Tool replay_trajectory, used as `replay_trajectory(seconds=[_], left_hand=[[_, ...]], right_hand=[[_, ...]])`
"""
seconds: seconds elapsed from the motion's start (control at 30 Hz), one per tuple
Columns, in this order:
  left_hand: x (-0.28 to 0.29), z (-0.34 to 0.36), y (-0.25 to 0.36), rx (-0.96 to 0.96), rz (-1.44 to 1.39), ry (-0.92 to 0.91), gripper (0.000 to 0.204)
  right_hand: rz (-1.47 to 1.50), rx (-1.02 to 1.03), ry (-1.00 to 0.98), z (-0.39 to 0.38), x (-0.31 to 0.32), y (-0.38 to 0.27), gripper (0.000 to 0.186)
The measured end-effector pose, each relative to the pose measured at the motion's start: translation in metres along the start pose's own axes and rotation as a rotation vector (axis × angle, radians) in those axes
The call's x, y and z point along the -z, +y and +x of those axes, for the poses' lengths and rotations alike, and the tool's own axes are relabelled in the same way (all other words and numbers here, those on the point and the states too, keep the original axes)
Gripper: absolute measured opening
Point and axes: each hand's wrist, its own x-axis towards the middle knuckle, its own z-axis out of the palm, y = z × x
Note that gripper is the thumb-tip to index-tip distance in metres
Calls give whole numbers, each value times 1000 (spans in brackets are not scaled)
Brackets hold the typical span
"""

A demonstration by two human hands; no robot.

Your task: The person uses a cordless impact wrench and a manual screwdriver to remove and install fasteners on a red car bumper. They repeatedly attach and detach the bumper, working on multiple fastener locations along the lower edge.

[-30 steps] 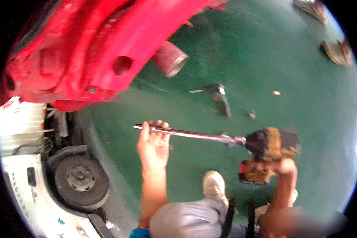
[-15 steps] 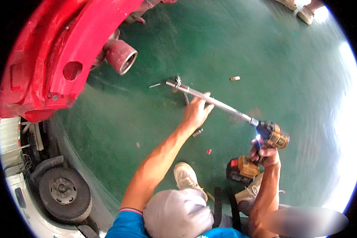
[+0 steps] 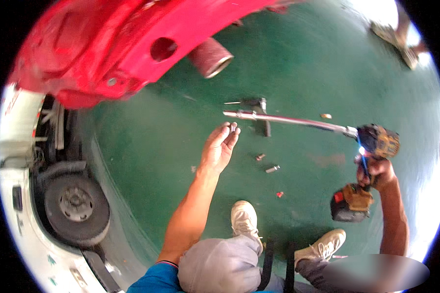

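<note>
My right hand (image 3: 379, 171) grips a yellow-and-black cordless impact driver (image 3: 379, 140) by its handle, with its work light on. From its nose a long silvery extension bar (image 3: 303, 122) points left, held above the floor. My left hand (image 3: 219, 149) is closed in a pinch just below the bar's free end, apart from it. A small silvery piece (image 3: 232, 128) shows between the fingertips; its kind is too small to tell. Beyond the bar, a dark pistol-shaped tool (image 3: 263, 117) with a thin rod lies on the floor, partly hidden behind the bar.
A red car body part (image 3: 132, 63) with a tailpipe (image 3: 212, 57) fills the upper left. At the lower left is a white vehicle with a wheel (image 3: 77, 210). A metal socket (image 3: 273, 169) and small bits lie on the green floor (image 3: 151, 146). Another person's feet (image 3: 396, 44) are at upper right.
My left hand has come off the bar and moved left, now pinching a small piece. My right hand has carried the driver and bar to the right, and the view has shifted.
</note>
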Motion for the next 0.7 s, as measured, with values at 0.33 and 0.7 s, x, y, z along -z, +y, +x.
replay_trajectory(seconds=[0.33, 0.7], left_hand=[[-21, -53, 51, -197, -124, -28, 21], [-62, -37, 56, -158, 89, 9, 19]], right_hand=[[133, -115, -101, -4, 0, -16, 54], [301, -48, -218, 1, 54, 41, 56]])
